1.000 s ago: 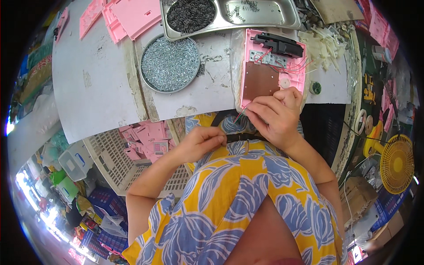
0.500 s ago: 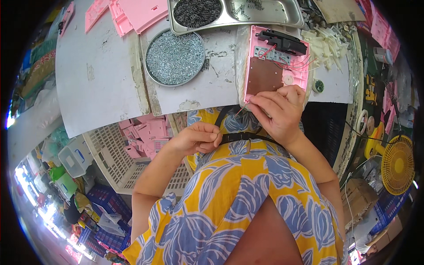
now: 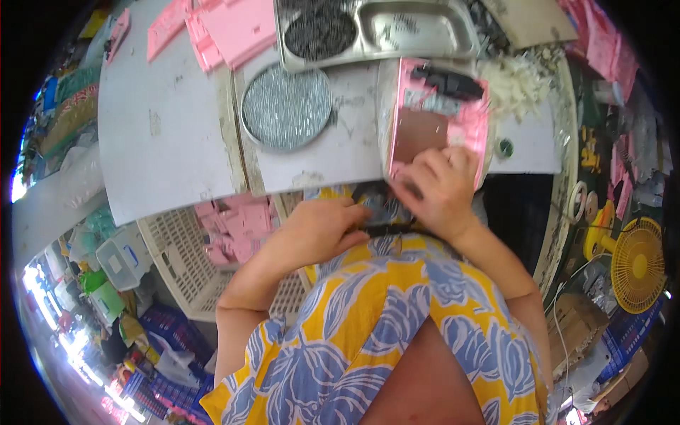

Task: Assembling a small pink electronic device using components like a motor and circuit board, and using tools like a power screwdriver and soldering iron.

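The pink casing (image 3: 464, 129) lies flat on the counter (image 3: 170, 149) at the edge nearest the person, presumably so that its near end is easy to work on. The right hand (image 3: 440, 185) bends over that near end, thumb and fingers drawn narrow, which probably steadies the casing too; blur hides whether anything is pinched there. The left hand (image 3: 322, 230) is in front of the casing and to its left, fingers curled (I cannot tell whether they hold something thin). A black part (image 3: 453, 83) lies across the casing's far end, away from both hands. Left of the casing sits a round dish of screws (image 3: 287, 106), behind it a metal tray (image 3: 421, 37) with dark springs (image 3: 319, 37), all likely kept close for easy reach.
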`<state>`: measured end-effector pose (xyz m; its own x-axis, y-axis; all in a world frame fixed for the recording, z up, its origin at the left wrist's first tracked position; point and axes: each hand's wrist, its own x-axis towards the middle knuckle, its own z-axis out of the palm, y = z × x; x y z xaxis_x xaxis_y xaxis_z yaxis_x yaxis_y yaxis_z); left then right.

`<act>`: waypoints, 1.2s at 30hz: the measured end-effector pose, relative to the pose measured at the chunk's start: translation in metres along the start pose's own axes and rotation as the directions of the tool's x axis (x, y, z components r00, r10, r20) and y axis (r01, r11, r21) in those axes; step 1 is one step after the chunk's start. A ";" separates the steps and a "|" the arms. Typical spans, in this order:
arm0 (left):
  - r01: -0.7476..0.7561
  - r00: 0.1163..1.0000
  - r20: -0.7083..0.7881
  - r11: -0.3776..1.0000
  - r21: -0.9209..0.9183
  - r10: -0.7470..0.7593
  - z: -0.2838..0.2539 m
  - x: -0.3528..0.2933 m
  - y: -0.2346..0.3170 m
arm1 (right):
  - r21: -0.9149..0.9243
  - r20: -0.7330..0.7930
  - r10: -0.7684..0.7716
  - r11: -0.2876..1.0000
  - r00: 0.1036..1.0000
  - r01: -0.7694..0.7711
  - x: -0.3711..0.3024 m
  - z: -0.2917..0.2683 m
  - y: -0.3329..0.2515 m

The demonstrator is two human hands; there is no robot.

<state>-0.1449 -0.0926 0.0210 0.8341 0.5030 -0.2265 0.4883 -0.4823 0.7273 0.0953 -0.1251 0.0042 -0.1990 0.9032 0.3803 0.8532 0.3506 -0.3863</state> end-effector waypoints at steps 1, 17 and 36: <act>-0.003 0.997 -0.082 0.997 -0.081 -0.003 -0.013 0.007 0.006 | -0.012 0.010 0.001 1.000 1.000 -0.001 0.000 -0.003 -0.003; -0.426 0.849 -0.342 0.905 0.007 0.402 -0.011 0.078 -0.025 | 0.159 -0.208 0.253 0.962 0.945 -0.222 0.211 -0.133 0.247; -0.375 0.888 -0.308 0.925 -0.060 0.340 -0.008 0.086 -0.024 | -0.365 -0.175 0.235 0.886 0.956 -0.285 0.440 -0.059 0.434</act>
<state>-0.0871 -0.0321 -0.0106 0.8282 0.5036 0.2457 0.1235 -0.5918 0.7966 0.4064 0.4100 0.0540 0.0945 0.9026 0.4201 0.9889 -0.0366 -0.1439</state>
